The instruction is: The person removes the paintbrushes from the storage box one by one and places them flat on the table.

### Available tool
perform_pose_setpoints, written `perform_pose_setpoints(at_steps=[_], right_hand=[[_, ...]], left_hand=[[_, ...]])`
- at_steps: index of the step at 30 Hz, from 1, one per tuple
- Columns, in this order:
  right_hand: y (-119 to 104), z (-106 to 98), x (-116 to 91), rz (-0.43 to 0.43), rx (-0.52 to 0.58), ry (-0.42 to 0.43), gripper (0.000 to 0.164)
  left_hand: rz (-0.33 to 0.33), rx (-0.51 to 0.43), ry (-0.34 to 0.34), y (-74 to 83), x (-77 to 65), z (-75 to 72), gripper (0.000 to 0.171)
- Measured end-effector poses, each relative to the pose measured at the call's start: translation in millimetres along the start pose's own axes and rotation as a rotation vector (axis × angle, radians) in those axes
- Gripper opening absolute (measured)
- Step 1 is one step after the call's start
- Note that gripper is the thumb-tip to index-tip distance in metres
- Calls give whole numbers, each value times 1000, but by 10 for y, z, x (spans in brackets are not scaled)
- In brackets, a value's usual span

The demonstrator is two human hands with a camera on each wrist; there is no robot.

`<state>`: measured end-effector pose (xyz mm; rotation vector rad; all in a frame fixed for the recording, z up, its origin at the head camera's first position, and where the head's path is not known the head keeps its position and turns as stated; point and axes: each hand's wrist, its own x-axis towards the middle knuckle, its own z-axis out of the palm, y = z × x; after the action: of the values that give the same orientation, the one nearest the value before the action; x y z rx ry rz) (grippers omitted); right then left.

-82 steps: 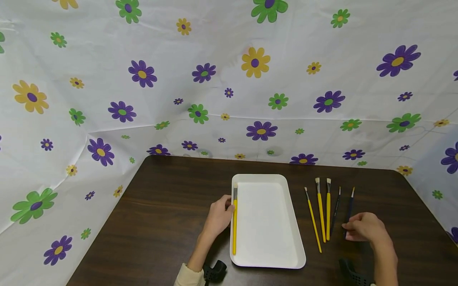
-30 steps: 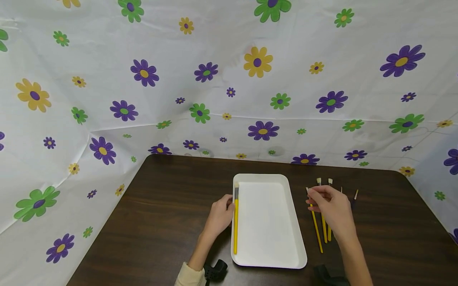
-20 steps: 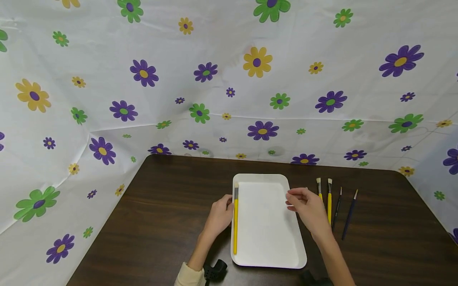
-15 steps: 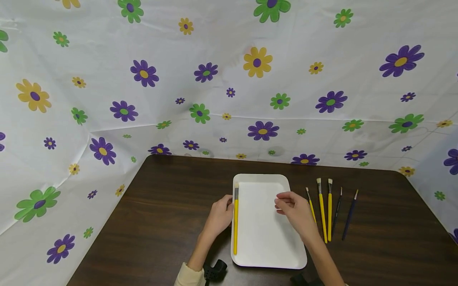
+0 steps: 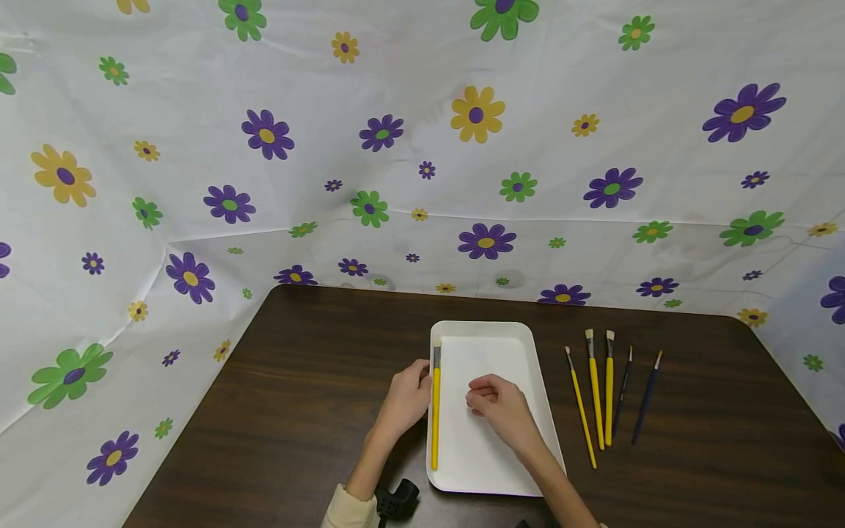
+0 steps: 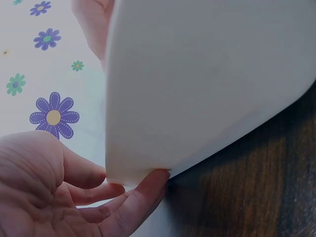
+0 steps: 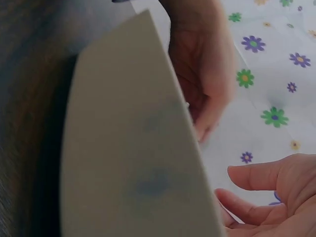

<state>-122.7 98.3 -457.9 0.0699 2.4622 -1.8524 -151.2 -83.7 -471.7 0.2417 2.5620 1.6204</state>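
Since 2.7 s ago the right hand [image 5: 500, 405] has come off the far-right brushes, passed over the row and now sits over the white tray [image 5: 491, 331], fingers loosely curled; whether it pinches anything I can't tell from the head view, and the right wrist view shows its fingers relaxed w/ nothing clearly in them. Left hand [image 5: 405, 396] hasn't shifted: it rests at the tray's left rim, fingertips against the edge, fingers fairly straight (left wrist view shows them touching the rim from below/side, not wrapped round it).

Progress, as a judgement: one yellow brush [image 5: 434, 411] lies in the tray along its left side, bristles pointing away from the person. Five more are on the table [image 5: 310, 381] right of the tray, side by side, apart from it: thin yellow brush [image 5: 580, 408], two thicker yellow brushes [image 5: 599, 389], a black brush [image 5: 621, 392] and a dark blue brush [image 5: 646, 397]. So approx. one in, five left.

Hard to make out: both wrist views are mostly filled by the blurred tray rim; right forearm covers the tray's near-right corner; a black wrist mount [image 5: 396, 500] is cut off at the bottom edge.
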Motion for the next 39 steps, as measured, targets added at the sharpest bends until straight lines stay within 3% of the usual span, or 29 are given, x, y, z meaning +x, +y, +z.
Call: perform_pose_setpoints(at_steps=[8,21,39], right_hand=[[49,184,-31,12,-3,-29,23],[81,383,-81,36,129,-132,32],[106,484,-47,-34,36,-117,43]], left_hand=[[-3,27,22,3,-4,-3,31],[20,85,42,4,17,3,29],[46,157,76,-13,38,17,27]])
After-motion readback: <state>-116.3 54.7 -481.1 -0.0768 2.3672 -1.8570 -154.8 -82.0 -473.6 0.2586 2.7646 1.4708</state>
